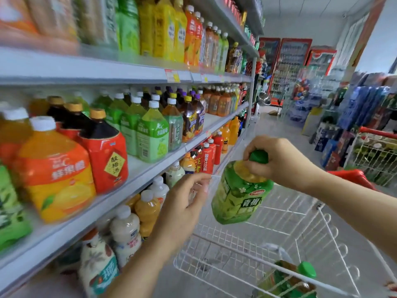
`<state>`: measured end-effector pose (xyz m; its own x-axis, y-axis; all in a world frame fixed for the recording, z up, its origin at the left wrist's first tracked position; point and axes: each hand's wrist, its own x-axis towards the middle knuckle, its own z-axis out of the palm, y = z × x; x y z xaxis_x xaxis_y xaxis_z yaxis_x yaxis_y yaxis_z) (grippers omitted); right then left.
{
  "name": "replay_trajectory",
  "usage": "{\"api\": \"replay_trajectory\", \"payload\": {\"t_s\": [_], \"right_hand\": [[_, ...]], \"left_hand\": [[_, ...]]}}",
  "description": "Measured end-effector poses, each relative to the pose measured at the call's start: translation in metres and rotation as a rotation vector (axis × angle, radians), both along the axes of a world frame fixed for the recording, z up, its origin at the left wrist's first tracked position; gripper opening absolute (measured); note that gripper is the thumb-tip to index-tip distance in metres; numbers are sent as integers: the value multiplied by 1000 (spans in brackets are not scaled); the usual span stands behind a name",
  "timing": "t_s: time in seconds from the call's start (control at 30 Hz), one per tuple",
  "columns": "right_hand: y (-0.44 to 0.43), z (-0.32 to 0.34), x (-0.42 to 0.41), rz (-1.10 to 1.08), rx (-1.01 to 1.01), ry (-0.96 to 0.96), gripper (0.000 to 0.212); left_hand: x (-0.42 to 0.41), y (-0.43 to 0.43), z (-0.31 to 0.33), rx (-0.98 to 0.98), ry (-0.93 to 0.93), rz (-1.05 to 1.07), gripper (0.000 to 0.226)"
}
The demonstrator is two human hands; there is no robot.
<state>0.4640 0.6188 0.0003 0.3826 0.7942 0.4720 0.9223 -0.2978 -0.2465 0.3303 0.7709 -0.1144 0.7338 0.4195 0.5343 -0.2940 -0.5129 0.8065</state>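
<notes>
My right hand (279, 160) grips a large green tea bottle (238, 194) by its green cap and neck, and the bottle hangs tilted above the white wire shopping cart (285, 214). My left hand (184, 203) is stretched out beside the bottle's left side, fingers relaxed and slightly blurred, holding nothing. A second green-capped bottle (294, 278) lies in the near part of the cart.
Drink shelves (137, 175) run along the left, packed with orange, red and green bottles. Another cart with a red handle (373, 155) stands at the right. Fridges (292, 67) line the back wall, and the aisle floor runs ahead between them.
</notes>
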Motion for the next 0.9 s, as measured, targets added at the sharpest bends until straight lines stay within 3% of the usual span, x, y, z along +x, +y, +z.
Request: {"api": "replay_trajectory", "payload": {"t_s": [0.13, 0.3, 0.5, 0.67, 0.7, 0.8, 0.9], "right_hand": [[42, 22, -42, 234, 116, 132, 21], [95, 20, -100, 600, 106, 289, 11], [143, 20, -169, 1008, 55, 452, 6], [181, 31, -211, 1180, 11, 525, 26], [192, 27, -216, 1155, -22, 488, 29], [230, 9, -227, 942, -80, 137, 52], [256, -7, -242, 811, -111, -40, 71]], "left_hand": [[-37, 7, 28, 155, -44, 97, 43], [-99, 9, 33, 228, -84, 387, 78], [-176, 11, 34, 303, -134, 828, 67], [-232, 9, 45, 368, -240, 1173, 62], [-242, 8, 46, 365, -248, 1245, 63], [-267, 9, 50, 391, -209, 1466, 63], [-288, 18, 59, 399, -169, 1632, 61]]}}
